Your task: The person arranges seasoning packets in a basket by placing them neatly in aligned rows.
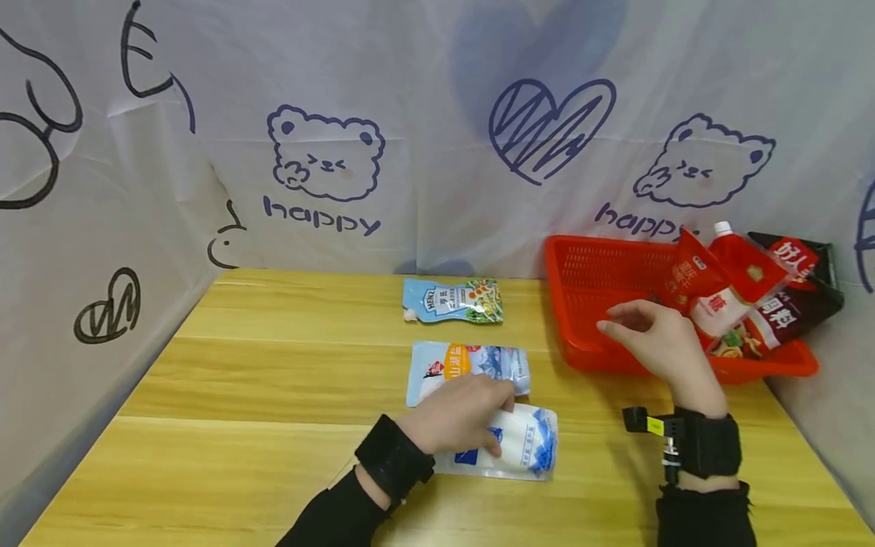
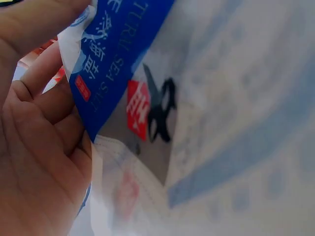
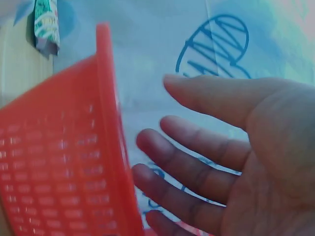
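Note:
My left hand pinches a white and blue bag of sea salt near the front of the table. In the left wrist view the salt bag fills most of the picture, with the thumb and fingers at its edge. Just behind it lies a light blue pouch with an orange patch, partly covered by that hand. My right hand hovers over the red basket, holding nothing. Its fingers are loosely bent and spread apart beside the basket's rim in the right wrist view.
A blue Heinz sauce pouch lies at the back of the wooden table. The basket's right side holds several packets, among them a red and white spouted pouch and a dark seasoning bag. A drawn-on cloth hangs behind.

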Demonstrator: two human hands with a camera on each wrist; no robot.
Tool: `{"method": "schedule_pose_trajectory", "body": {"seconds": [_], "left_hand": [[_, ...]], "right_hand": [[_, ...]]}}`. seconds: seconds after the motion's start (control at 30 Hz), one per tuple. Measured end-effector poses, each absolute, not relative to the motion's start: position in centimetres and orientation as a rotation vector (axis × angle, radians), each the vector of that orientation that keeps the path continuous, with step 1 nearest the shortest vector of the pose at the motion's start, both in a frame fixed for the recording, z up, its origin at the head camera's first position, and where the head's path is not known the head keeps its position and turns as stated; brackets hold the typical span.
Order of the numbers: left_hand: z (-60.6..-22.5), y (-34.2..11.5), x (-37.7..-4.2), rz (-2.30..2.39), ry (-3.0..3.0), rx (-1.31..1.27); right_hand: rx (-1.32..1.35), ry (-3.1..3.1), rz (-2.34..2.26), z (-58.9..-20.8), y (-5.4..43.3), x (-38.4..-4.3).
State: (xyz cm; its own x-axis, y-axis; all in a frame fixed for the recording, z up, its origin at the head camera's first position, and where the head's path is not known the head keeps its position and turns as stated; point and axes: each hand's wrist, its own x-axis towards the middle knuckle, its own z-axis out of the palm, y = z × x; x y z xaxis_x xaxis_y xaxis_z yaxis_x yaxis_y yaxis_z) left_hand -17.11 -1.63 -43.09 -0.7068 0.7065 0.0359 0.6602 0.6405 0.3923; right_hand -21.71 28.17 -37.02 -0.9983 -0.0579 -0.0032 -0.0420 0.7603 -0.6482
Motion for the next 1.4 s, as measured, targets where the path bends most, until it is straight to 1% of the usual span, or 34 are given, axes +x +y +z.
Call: {"method": "schedule_pose_trajectory", "body": {"seconds": [0.33, 0.57, 0.87, 1.03, 1.17, 1.4], "left_hand": [[-42.3, -3.8, -18.0, 0.642, 2.832, 1.182], [-41.3, -5.7, -18.4, 0.790, 2.868, 1.136], [-40.2, -7.3, -18.7, 0.945, 2.965, 1.110], [-40.1, -7.5, -18.8, 0.977, 3.046, 1.161], [-40.0, -7.5, -18.8, 1.002, 3.100, 1.219], [-39.9, -7.4, -18.8, 1.074, 3.141, 1.224]], "right_hand": [[-0.250, 3.059, -1.182, -36.3, 24.4, -21.0], [-0.412, 3.096, -1.191, -36.4, 21.7, -20.5], [-0.654, 2.873, -1.213, -36.9, 18.9, -20.1], [-0.761, 2.768, -1.242, -37.5, 17.7, -20.0], [-0.794, 2.720, -1.251, -37.9, 17.1, -19.9], [-0.795, 2.743, -1.237, -38.1, 16.5, -19.9]]}}
